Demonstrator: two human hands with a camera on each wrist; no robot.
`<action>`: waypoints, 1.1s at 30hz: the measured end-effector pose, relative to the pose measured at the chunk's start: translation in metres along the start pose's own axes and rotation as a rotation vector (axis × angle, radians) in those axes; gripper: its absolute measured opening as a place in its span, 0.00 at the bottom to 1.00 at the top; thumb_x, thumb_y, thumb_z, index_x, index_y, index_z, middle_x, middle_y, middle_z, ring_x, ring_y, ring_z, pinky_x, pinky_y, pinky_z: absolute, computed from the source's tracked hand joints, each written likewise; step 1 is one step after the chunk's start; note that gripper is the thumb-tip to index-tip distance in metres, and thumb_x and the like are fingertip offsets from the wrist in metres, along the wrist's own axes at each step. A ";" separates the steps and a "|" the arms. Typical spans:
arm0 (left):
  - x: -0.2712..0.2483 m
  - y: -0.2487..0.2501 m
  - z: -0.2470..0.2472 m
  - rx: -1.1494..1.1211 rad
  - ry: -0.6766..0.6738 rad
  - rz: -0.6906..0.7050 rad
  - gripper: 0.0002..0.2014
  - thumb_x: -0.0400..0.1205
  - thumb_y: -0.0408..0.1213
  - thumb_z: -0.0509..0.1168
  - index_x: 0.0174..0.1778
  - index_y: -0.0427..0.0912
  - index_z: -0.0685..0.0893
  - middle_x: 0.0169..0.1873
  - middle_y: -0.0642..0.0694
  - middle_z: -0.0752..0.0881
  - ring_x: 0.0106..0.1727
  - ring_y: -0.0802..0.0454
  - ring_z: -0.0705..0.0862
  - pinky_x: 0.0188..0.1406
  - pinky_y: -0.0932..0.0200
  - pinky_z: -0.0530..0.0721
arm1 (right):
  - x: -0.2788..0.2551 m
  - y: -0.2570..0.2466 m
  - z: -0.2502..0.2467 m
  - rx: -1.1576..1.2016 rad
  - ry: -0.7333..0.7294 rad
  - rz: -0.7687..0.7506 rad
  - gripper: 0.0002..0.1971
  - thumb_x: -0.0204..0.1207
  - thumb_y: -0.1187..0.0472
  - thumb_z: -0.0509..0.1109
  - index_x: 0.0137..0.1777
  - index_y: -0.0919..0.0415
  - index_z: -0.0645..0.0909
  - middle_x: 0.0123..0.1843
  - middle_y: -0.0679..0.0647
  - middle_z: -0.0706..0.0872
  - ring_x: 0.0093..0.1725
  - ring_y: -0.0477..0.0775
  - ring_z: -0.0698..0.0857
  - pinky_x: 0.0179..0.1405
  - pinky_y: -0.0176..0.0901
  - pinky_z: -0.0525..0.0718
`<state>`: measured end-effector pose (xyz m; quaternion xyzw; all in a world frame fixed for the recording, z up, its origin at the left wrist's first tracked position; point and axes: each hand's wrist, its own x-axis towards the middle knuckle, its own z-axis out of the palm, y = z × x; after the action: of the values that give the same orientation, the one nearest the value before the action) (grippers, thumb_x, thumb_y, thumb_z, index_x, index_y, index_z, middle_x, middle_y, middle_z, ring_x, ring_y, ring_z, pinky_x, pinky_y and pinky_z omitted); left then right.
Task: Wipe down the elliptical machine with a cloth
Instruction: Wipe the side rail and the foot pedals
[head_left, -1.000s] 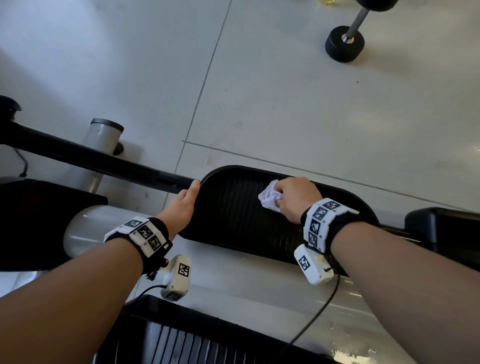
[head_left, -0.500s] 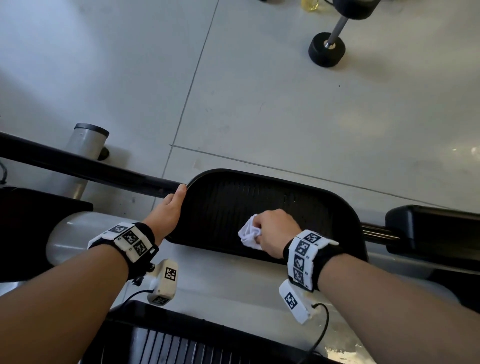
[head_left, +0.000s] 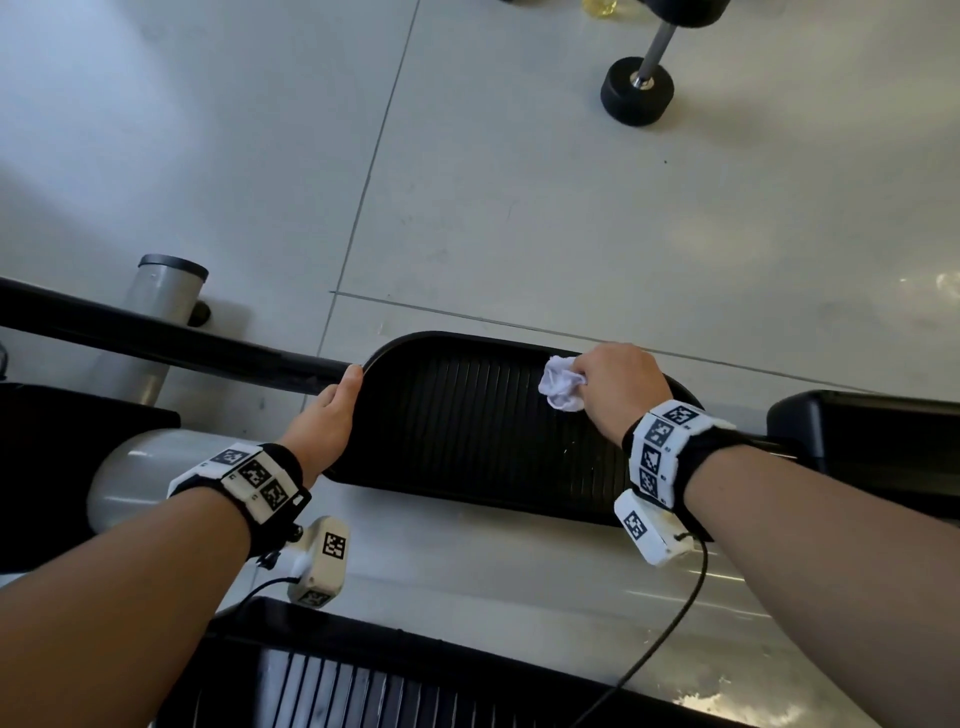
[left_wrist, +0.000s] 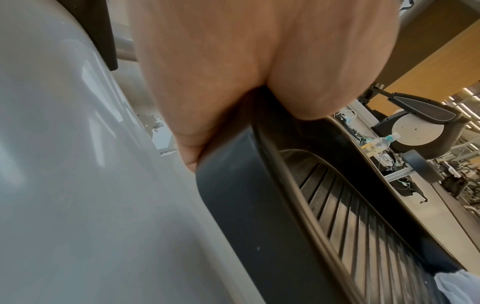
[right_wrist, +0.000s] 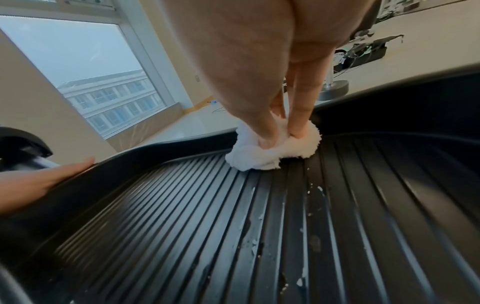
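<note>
The elliptical's black ribbed foot pedal lies across the middle of the head view. My right hand grips a crumpled white cloth and presses it on the pedal's far right part, near the back rim. In the right wrist view the fingers dig into the cloth on the ribs, and white flecks lie on the ribs nearer the camera. My left hand grips the pedal's left end rim, thumb along the edge. In the left wrist view the palm wraps the pedal edge.
A black crank arm runs left from the pedal. The grey machine body lies below it, and a second ribbed pedal sits at the bottom. A dumbbell stands on the grey floor far right. A black housing flanks the pedal's right.
My right hand has slid the cloth from the pedal's near middle up and to the right, to the far rim. The left hand keeps its hold on the pedal's left end.
</note>
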<state>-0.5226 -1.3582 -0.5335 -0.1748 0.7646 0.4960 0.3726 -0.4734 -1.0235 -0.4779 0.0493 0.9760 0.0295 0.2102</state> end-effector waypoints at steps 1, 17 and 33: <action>0.000 0.000 0.000 -0.005 -0.003 -0.001 0.55 0.67 0.87 0.50 0.82 0.52 0.78 0.72 0.45 0.85 0.74 0.43 0.83 0.80 0.36 0.76 | 0.002 -0.002 0.001 -0.010 -0.011 0.001 0.15 0.78 0.68 0.65 0.33 0.51 0.69 0.31 0.47 0.70 0.38 0.54 0.78 0.39 0.44 0.73; 0.000 0.002 0.004 -0.040 0.052 -0.016 0.42 0.81 0.77 0.51 0.81 0.50 0.80 0.70 0.42 0.86 0.72 0.41 0.84 0.78 0.35 0.79 | -0.062 -0.026 0.004 0.188 -0.412 -0.099 0.05 0.75 0.59 0.70 0.39 0.58 0.84 0.39 0.55 0.85 0.42 0.59 0.87 0.39 0.44 0.81; 0.002 -0.003 0.007 -0.064 0.079 0.009 0.26 0.87 0.72 0.53 0.42 0.62 0.91 0.45 0.58 0.92 0.56 0.54 0.90 0.68 0.43 0.87 | -0.005 -0.005 -0.007 0.084 -0.146 -0.076 0.04 0.78 0.62 0.69 0.43 0.55 0.78 0.42 0.52 0.83 0.45 0.58 0.84 0.42 0.47 0.78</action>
<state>-0.5196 -1.3530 -0.5385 -0.2026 0.7632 0.5146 0.3342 -0.4720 -1.0295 -0.4703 0.0229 0.9596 -0.0229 0.2796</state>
